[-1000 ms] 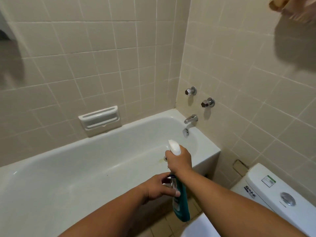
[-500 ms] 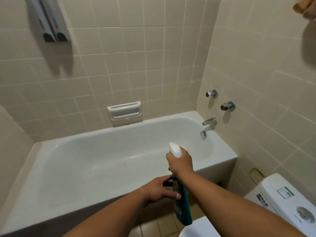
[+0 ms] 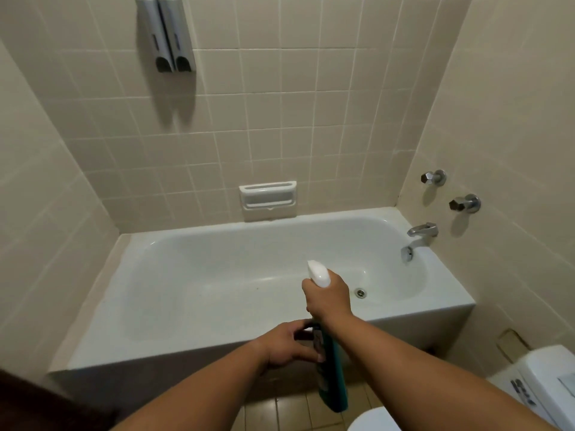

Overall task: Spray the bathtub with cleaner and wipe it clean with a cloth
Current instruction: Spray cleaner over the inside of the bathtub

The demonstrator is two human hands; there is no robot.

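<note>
Over the near rim of the tub (image 3: 202, 275), our right grip (image 3: 328, 298) curls round the neck of the bottle (image 3: 333, 381) and our left grip (image 3: 289, 345) pinches its body just below; we judge spraying the step in hand, and next the nozzle must aim ahead into it.

The bathtub (image 3: 186, 346) is white and glossy, with its long front rim running across the view. The spray bottle (image 3: 334, 377) has a teal body and a white trigger head and stands nearly upright over the right half of that front rim, its nozzle pointing into the tub. The right hand (image 3: 328, 298) grips its neck and the left hand (image 3: 291, 345) holds its body.
</note>
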